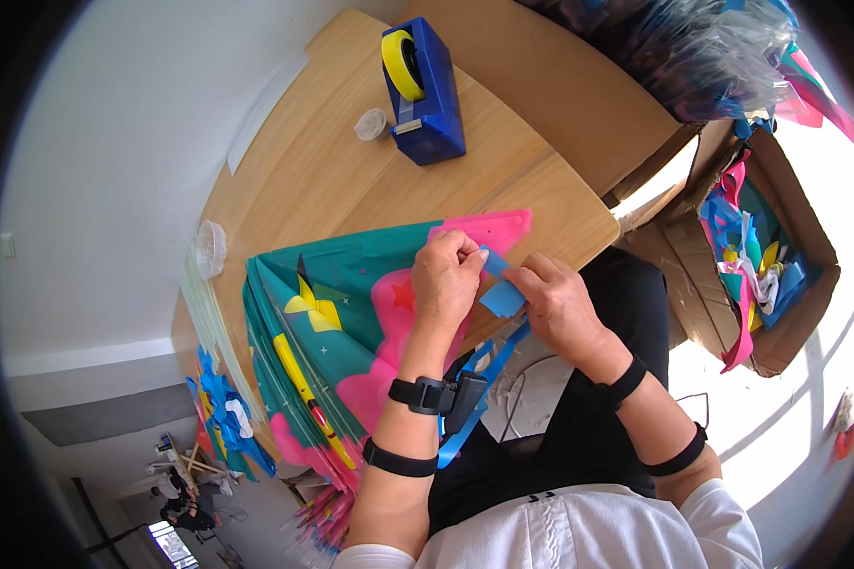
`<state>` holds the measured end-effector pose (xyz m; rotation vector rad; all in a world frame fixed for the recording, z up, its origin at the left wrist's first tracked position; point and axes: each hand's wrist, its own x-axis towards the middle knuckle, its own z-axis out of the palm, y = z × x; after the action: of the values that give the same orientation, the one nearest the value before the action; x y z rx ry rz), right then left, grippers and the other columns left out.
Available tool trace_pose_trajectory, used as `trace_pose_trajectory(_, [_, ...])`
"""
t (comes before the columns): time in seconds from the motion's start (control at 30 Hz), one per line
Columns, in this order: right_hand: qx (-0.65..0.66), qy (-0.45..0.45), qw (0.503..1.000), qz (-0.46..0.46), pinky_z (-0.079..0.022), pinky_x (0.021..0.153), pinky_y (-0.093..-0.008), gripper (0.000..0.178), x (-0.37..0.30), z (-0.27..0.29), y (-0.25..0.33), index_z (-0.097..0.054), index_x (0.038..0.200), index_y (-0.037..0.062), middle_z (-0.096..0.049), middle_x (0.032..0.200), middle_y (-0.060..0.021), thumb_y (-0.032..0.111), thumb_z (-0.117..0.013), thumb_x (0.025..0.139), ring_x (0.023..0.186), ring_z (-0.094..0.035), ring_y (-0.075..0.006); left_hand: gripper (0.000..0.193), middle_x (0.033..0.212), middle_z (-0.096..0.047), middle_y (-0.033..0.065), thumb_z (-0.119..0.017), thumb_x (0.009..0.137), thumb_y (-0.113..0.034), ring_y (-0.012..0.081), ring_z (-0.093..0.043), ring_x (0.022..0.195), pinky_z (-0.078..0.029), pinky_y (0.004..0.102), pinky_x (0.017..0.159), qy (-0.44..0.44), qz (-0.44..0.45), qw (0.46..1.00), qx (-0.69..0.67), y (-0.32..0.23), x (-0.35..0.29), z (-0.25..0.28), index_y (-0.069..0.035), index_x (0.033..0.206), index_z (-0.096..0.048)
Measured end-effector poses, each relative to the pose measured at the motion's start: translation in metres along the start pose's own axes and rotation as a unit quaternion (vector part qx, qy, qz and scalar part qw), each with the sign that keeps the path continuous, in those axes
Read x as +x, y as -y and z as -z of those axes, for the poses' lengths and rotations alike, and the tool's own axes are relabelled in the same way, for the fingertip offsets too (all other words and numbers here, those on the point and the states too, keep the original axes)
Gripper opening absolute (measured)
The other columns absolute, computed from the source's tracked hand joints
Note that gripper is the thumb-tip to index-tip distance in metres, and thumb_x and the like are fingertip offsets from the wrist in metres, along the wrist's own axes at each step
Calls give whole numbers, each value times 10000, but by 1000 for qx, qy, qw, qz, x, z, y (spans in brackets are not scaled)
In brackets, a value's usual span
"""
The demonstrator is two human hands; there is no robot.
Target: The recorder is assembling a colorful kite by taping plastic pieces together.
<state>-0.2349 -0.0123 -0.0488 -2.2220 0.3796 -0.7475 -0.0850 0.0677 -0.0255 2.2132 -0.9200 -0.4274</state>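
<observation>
My left hand [449, 277] is closed in a pinch at the pink corner of a printed green and pink sheet, which looks like a kite. A blue strip [503, 301] runs between my two hands, and the left fingertips grip one end of it. My right hand [558, 305] has its thumb and fingers pressed together on the same strip, just right of the left hand. More blue ribbon [489, 387] hangs down below the hands toward my lap. The kite sheet [337, 313] lies on the wooden table [313, 142], folded, with yellow shapes on it.
A blue tape dispenser [432, 95] with yellow tape stands at the table's far side, beside a small clear cup [371, 124]. Another clear cup [211, 248] sits at the left edge. To the right, an open cardboard box [678, 256] holds coloured scraps. Plastic-wrapped bundles [693, 57] lie beyond.
</observation>
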Motion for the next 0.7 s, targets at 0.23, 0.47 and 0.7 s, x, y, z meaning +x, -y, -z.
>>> trace_pose_trajectory(0.23, [-103,12,994,37,-459,667,-381,290,4,-6,-1,-620,961,-7,-517,767,-111,33,-597,674,741,-559,-284,162,706,-605,117,-740,733,-77,266,-599,626,-460,386,585,-11,11,999,37,2,2,-5,-16,710,-592])
trace_pose_trajectory(0.47, [-161,41,986,28,-457,679,-368,299,7,-7,2,-614,1011,-17,-531,784,-102,66,-598,724,757,-568,-268,189,632,-621,108,-758,723,-92,273,-601,584,-459,388,564,-11,34,999,33,-3,5,-5,-28,698,-582])
trace_pose_trajectory(0.7, [-212,81,974,20,-466,675,-351,368,12,-8,7,-606,1109,-47,-557,809,-99,76,-594,762,774,-583,-241,220,604,-610,100,-762,732,-91,246,-586,545,-458,367,542,-15,40,999,26,1,9,-5,-24,682,-558])
